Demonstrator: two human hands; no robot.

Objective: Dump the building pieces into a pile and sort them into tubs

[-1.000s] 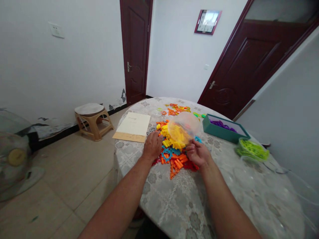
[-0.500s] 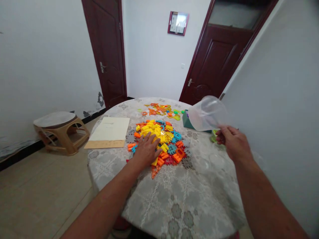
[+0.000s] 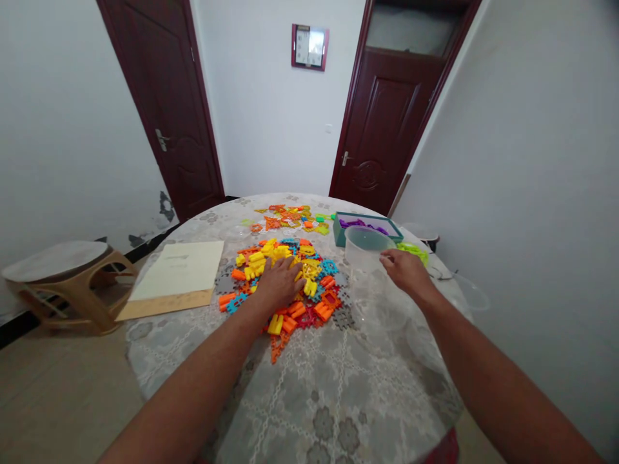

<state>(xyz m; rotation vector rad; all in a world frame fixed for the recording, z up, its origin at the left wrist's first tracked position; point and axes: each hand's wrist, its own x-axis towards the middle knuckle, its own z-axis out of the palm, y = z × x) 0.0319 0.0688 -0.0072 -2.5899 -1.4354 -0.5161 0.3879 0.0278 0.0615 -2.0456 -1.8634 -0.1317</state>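
A pile of yellow, orange, blue, red and grey plastic pieces (image 3: 329, 301) lies on the round table. My left hand (image 3: 279, 283) rests on the yellow pieces at the middle of the pile, its fingers spread. To the right of the pile, my right hand (image 3: 406, 272) pinches the rim of a clear plastic tub (image 3: 362, 255). The tub stands upright, its mouth facing up, in front of a green box (image 3: 340, 237) that holds purple pieces (image 3: 360, 223).
Cream sheets (image 3: 178, 270) lie at the table's left. Orange and yellow pieces (image 3: 290, 216) are scattered towards the back. Bright green pieces (image 3: 414, 252) sit beyond my right hand. A stool (image 3: 72, 287) stands left of the table (image 3: 314, 386).
The tub has gone from tilted in the air to upright and lower, with my right hand moving along. My left hand stays on the pile. The camera view has shifted right.
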